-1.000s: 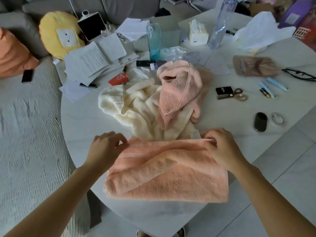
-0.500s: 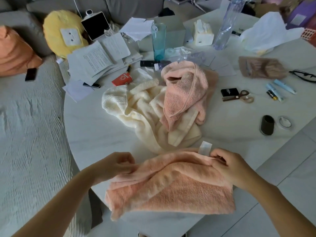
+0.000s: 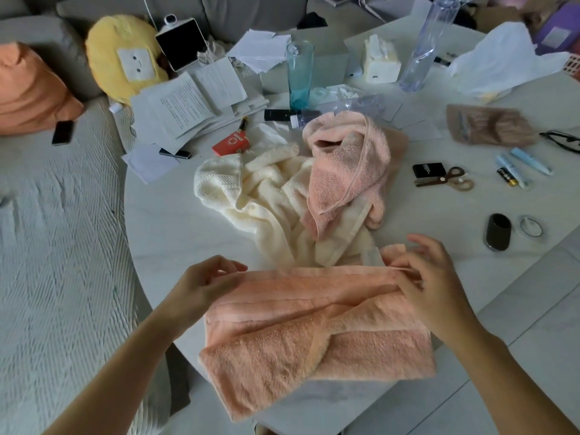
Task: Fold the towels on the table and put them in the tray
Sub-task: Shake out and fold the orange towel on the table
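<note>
A peach towel (image 3: 314, 334) lies half folded at the near edge of the round white table (image 3: 175, 233), its lower part hanging over the rim. My left hand (image 3: 204, 284) pinches the towel's far left corner. My right hand (image 3: 430, 277) pinches the far right edge, with the other fingers spread. Behind it a cream towel (image 3: 260, 202) lies crumpled, and a pink towel (image 3: 348, 164) is heaped on top of that. No tray is visible.
Papers (image 3: 188, 102), a red box (image 3: 232, 142), a teal bottle (image 3: 299, 73), a clear bottle (image 3: 430, 42) and a tissue box (image 3: 381, 62) crowd the far side. Scissors (image 3: 448, 180), a black cylinder (image 3: 498, 235), tubes (image 3: 527, 160) and glasses (image 3: 561, 141) lie right. A sofa (image 3: 56, 246) is left.
The towel's far edge was lifted and drawn toward me, then pushed back out flatter. Both hands moved away from me again, and my right fingers have spread.
</note>
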The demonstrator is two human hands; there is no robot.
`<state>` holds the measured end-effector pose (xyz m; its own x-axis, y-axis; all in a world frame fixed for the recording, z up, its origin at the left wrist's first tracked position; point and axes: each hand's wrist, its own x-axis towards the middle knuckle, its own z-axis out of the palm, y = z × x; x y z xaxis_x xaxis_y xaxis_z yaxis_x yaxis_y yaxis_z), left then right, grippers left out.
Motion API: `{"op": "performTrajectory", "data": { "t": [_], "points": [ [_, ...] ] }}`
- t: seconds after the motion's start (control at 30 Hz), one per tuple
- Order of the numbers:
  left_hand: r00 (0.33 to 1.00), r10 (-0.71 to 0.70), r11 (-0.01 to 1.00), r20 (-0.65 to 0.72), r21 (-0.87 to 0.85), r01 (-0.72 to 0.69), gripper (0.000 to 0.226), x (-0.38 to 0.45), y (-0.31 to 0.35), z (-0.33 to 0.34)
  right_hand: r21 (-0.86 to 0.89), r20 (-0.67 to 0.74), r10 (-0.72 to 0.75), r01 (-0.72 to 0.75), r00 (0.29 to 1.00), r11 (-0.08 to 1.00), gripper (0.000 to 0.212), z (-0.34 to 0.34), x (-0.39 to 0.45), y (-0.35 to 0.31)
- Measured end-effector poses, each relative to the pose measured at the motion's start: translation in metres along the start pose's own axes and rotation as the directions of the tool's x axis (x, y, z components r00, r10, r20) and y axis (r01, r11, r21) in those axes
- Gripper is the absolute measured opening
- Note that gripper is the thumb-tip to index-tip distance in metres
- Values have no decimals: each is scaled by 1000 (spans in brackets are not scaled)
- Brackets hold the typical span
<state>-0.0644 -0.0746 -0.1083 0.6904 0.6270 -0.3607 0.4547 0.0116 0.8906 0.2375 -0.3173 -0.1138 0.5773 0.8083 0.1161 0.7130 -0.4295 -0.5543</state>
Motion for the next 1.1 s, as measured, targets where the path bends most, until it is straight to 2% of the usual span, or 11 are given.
{"op": "performTrajectory", "data": {
  "t": [0.1, 0.17, 0.23, 0.3, 0.4, 0.53, 0.67, 0.83, 0.93, 1.0, 1.1],
  "points": [
    [977, 119, 991, -175, 77, -107, 8, -9, -6, 3, -122, -26, -41, 38, 999, 992, 5, 5, -3, 6],
    [979, 128, 960, -159, 269, -81, 9, -10, -13, 10, -133, 89, -35, 47, 995, 990, 7, 12, -3, 8],
    [987, 105, 868, -123, 496, -31, 15, -8, -19, 22, -153, 142, -16, 38, 990, 987, 5, 21, -2, 12],
    [975, 163, 805, -150, 591, -43, 8, 0, -23, 29, -120, 159, 78, -59, 984, 991, 10, 27, 5, 15],
    [981, 73, 849, -179, 527, 33, 8, 14, -20, 27, 6, 228, 160, -166, 960, 986, 16, 31, 21, 16],
    [986, -103, 956, -134, 261, 135, 10, 21, -12, 21, 148, 213, 243, -277, 946, 949, 6, 22, 27, 14],
    [971, -22, 999, -239, 22, 28, 11, 6, 4, 11, 103, 200, 129, -152, 971, 983, 3, -4, 11, 7],
    [960, 144, 990, -240, 25, -142, 16, -27, 27, 4, 25, 198, 27, -33, 980, 999, 5, -48, -9, -15],
    [978, 148, 989, -146, 12, -148, 8, -46, 36, -12, 37, 179, 9, -16, 984, 999, 6, -69, -23, -24],
    [997, 74, 997, -36, 1, -74, 20, -58, 42, -20, 58, 220, 40, -53, 975, 997, 9, -82, -34, -29],
    [986, -66, 997, 153, 41, 60, 30, -69, 49, -23, 71, 330, 50, -78, 943, 994, 30, -98, -46, -37]
  ]
}}
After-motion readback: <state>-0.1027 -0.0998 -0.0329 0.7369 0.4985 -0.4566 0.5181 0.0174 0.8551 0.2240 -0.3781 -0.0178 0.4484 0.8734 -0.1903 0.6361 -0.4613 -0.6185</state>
